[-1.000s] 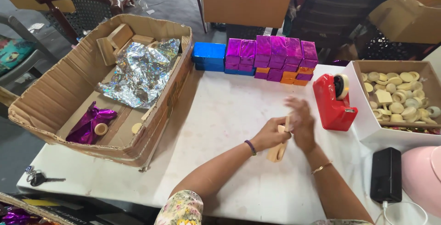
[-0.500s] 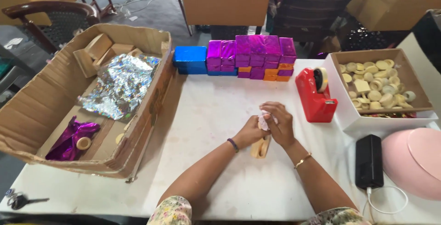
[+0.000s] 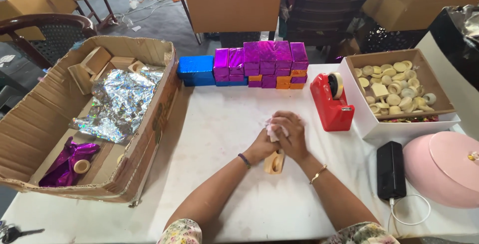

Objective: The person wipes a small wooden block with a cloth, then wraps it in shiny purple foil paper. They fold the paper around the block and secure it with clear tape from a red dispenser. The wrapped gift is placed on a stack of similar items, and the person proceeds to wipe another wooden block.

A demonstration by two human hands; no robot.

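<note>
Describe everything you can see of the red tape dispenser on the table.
The red tape dispenser looks like glossy plastic, with a heavy, blocky body. A roll of pale tape sits on edge in its upper end, away from the person, and the lower front end points toward the person. It stands upright on the white table, just left of the white box of round wooden pieces, near the wall of it. No hand touches it.

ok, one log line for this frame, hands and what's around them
left hand: on wooden piece | right hand: white wipe on same piece | table | near: tape dispenser, foil blocks
</note>
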